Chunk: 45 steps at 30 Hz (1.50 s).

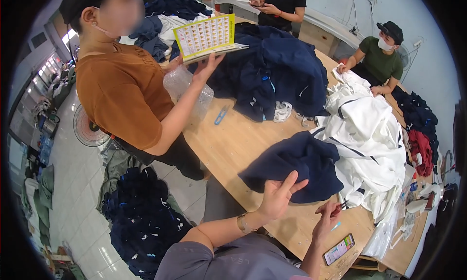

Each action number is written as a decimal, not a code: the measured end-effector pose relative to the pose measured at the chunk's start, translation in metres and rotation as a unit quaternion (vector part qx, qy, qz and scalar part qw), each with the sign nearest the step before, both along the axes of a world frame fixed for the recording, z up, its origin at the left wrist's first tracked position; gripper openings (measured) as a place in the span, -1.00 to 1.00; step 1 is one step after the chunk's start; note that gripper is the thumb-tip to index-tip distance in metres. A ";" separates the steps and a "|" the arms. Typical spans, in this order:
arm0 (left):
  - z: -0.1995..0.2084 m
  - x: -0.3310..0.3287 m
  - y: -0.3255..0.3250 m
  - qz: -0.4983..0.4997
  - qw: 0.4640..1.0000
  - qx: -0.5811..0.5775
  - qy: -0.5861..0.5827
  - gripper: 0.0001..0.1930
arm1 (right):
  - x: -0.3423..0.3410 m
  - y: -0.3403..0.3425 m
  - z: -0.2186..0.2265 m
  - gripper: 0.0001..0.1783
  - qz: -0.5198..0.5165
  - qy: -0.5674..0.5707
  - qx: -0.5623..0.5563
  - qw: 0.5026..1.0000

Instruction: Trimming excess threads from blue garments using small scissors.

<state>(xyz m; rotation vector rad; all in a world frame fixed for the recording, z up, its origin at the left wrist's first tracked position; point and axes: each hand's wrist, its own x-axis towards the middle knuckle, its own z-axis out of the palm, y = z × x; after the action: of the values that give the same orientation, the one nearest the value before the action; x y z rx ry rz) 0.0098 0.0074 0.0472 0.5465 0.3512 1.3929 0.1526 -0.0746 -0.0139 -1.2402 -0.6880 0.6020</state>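
Two fingers (291, 179) of the left hand (275, 202) stood spread over navy cloth (296, 165) just beyond, while the right hand (327, 222) gripped small snips (343, 204).

On the table (209, 139), a cloth (304, 163) lies left of a garment heap (372, 129) — behind the cloth sits a fabric mound (279, 61), in front a phone (339, 249) — and left of the table, a clothing bundle (141, 221).

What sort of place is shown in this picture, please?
Probably a garment workshop: a navy cloth heap and a white cloth heap share a wooden table with what look like blue thread snips.
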 end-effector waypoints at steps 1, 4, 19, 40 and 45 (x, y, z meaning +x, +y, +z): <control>-0.019 0.003 -0.002 -0.088 0.990 -0.111 -0.027 -0.86 | 0.000 -0.001 -0.004 -0.75 0.007 0.005 0.003 1.000; -0.070 0.011 -0.025 -0.189 0.938 -0.283 -0.067 -0.90 | -0.009 -0.006 -0.003 -0.71 0.027 0.029 -0.039 0.998; -0.052 0.013 -0.034 -0.240 0.929 -0.280 0.016 -0.86 | -0.016 0.014 0.003 -0.78 0.016 -0.084 -0.068 0.994; -0.051 0.012 -0.019 -0.191 0.960 -0.204 -0.020 -0.73 | -0.035 -0.002 0.019 -0.62 0.086 -0.021 -0.122 0.989; -0.048 0.013 -0.019 -0.179 0.969 -0.172 -0.011 -0.72 | -0.038 0.001 0.023 -0.57 0.073 -0.120 -0.130 0.982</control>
<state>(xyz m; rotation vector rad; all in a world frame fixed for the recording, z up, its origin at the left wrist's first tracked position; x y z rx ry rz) 0.0232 -0.0112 -0.0009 0.2889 0.4403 0.9607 0.1147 -0.0738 0.0089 -1.5308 -0.9298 0.6861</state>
